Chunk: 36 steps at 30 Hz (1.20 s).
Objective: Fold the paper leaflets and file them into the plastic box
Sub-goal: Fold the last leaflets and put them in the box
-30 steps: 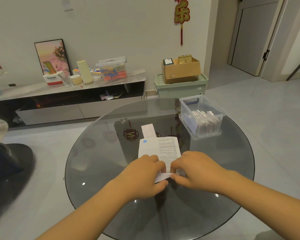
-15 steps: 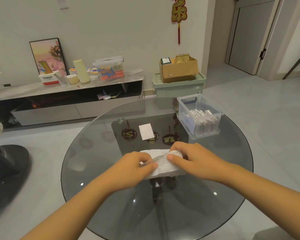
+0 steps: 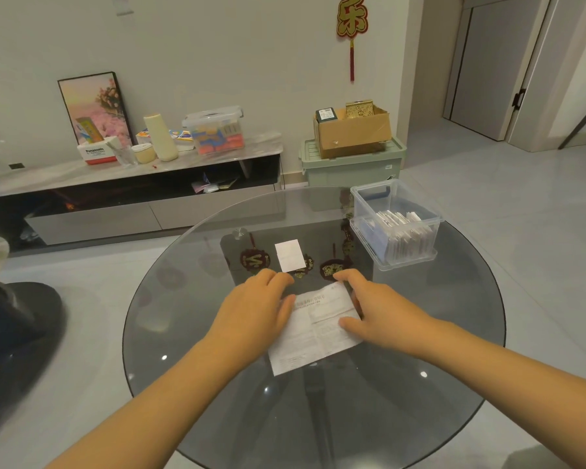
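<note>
My view: two bare forearms, no sleeves in frame. Left hand (image 3: pixel 256 308) bare, no ring, no watch, no glove. Right hand (image 3: pixel 378 311) likewise bare, wrist unadorned. Nails short, unpainted as far as I can see. No straps, no bands, no markings on either arm. Rest of body out of my frame.

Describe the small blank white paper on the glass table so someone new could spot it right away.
Start at the round glass table. Just beyond the two hands, toward the far edge and left of the clear plastic box, lies the small white rectangle. Unlike the printed leaflet under the hands, it is plain and untouched.
</note>
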Tool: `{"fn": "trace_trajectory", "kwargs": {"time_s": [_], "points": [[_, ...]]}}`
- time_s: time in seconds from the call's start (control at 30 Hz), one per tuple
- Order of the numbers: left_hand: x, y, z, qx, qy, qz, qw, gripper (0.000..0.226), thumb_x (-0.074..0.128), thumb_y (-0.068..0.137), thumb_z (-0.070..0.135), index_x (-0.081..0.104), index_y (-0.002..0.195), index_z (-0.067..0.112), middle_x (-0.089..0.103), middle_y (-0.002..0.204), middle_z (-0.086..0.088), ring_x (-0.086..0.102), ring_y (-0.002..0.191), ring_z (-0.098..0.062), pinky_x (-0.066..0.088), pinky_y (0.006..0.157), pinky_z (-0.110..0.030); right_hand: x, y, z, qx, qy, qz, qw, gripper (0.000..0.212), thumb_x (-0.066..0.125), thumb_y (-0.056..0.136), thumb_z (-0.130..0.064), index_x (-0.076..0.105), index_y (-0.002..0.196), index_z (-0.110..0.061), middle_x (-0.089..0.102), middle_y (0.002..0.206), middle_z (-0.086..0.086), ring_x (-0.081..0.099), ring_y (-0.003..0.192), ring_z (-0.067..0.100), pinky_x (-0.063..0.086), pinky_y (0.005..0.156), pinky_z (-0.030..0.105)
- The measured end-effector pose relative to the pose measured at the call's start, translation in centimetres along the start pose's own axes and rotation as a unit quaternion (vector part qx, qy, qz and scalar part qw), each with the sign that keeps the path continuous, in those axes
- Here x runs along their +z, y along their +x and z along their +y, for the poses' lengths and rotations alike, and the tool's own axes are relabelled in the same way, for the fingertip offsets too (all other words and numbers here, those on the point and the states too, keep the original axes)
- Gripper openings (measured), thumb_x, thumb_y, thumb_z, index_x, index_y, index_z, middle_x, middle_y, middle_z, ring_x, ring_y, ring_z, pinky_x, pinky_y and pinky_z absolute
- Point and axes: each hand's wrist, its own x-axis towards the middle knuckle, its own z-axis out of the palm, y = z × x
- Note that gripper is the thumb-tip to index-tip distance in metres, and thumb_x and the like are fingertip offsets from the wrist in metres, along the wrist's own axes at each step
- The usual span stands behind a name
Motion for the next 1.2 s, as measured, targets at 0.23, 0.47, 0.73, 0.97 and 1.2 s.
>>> {"fn": "trace_trajectory", "kwargs": {"time_s": [0.23,0.47,0.73,0.97,1.2], "points": [[0.3,-1.2,0.5,0.116,0.043,-0.116,0.986,0.046,0.041,0.086,0.06,0.054,0.12,0.031,0.048,0.116,0.012,0.043,0.108,-0.01,0.019,0.1,-0.025,0.1,-0.4,-0.5,-0.028,-0.178,0.04,0.983,0.048,0.051,0.091,-0.03,0.037,0.137,-0.032,0.037,0.123,-0.001,0.046,0.1,0.018,0.04,0.074,0.026],[-0.1,-1.3,0.7,0.118,0.022,-0.149,0.982,0.05,0.054,0.084,0.051,0.05,0.128,0.028,0.05,0.12,0.009,0.047,0.11,-0.011,0.042,0.092,-0.028,-0.1,-1.0,-0.5,-0.147,-0.245,-0.064,0.956,0.051,0.046,0.091,-0.052,0.046,0.137,-0.029,0.044,0.13,-0.006,0.038,0.117,0.016,0.034,0.099,0.03],[-0.4,-1.0,1.7,0.129,0.039,-0.148,0.98,0.045,0.05,0.085,0.05,0.057,0.12,0.022,0.056,0.11,0.003,0.052,0.097,-0.016,0.046,0.084,-0.031,0.1,-1.0,-1.1,-0.193,-0.29,-0.009,0.937,0.027,0.042,0.092,-0.029,0.064,0.105,-0.022,0.061,0.103,0.001,0.053,0.096,0.023,0.039,0.068,0.031],[-0.8,-0.7,1.7,0.059,-0.033,-0.15,0.986,0.026,0.049,0.093,0.036,0.07,0.101,0.023,0.067,0.098,0.003,0.059,0.087,-0.015,0.048,0.078,-0.034,-1.5,-0.7,-0.8,-0.085,-0.171,-0.053,0.98,0.028,0.052,0.092,-0.038,0.063,0.078,-0.016,0.06,0.074,0.001,0.051,0.066,0.014,0.041,0.059,0.031],[0.0,0.1,0.8,-0.044,-0.123,-0.126,0.983,0.016,0.062,0.087,0.029,0.067,0.102,0.028,0.068,0.094,0.009,0.054,0.082,-0.007,0.041,0.066,-0.02,-1.2,-0.3,-0.8,-0.001,-0.103,-0.011,0.995,0.007,0.059,0.089,-0.033,0.057,0.09,-0.026,0.057,0.08,-0.011,0.05,0.077,0.011,0.036,0.06,0.025]]}}
